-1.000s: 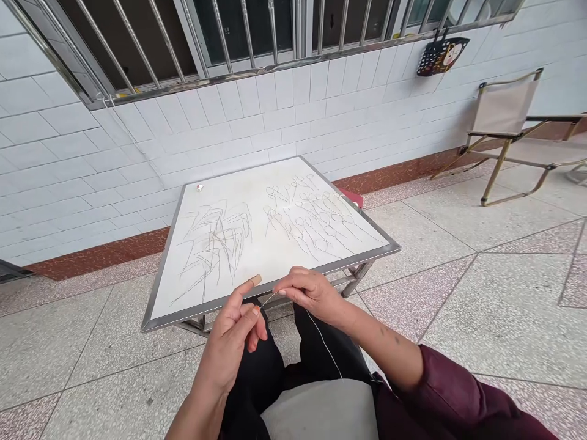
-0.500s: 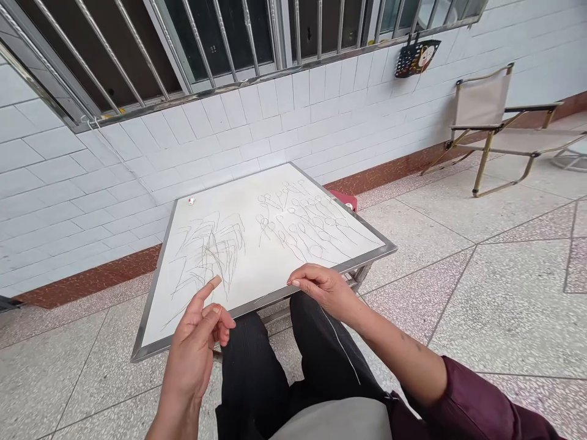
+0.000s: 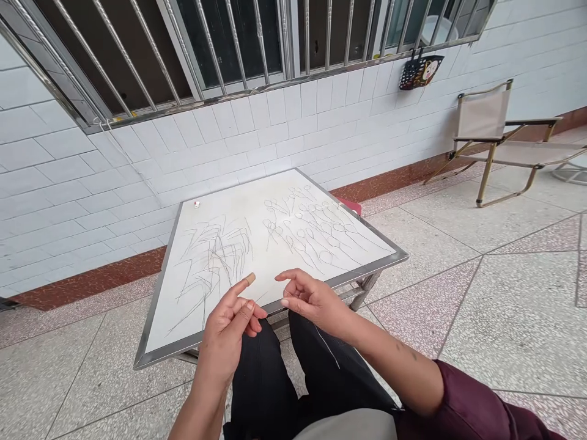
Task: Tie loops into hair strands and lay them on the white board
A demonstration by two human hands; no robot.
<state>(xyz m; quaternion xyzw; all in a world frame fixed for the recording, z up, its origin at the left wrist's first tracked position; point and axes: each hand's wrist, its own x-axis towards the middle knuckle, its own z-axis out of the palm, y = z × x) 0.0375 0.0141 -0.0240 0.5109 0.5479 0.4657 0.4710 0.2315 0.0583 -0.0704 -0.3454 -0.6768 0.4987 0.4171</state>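
Note:
My left hand (image 3: 230,321) is above the table's near edge. Its index finger points out with a tan wrap (image 3: 250,279) near the tip, and the thumb presses against the curled fingers; anything pinched there is too small to make out. Close to it, my right hand (image 3: 312,299) has index finger and thumb apart, the other fingers curled in. A thin pale wire (image 3: 328,348) trails below that hand over my dark trousers; its upper part is hidden. On the white tabletop (image 3: 257,260) lie several bent thin wires (image 3: 215,250) at left and several looped wires (image 3: 316,229) at right.
The table's grey metal rim (image 3: 158,354) faces my knees. Behind stands a white tiled wall (image 3: 257,131) with a barred window (image 3: 238,43). A black basket (image 3: 419,71) hangs there. A folding chair (image 3: 483,113) stands at right, and a small white item (image 3: 197,204) is on the far left corner.
My left hand has moved right, closer to my right hand. The right hand's index finger and thumb have parted from their pinch. The trailing wire has shifted left with that hand. The view has tilted slightly.

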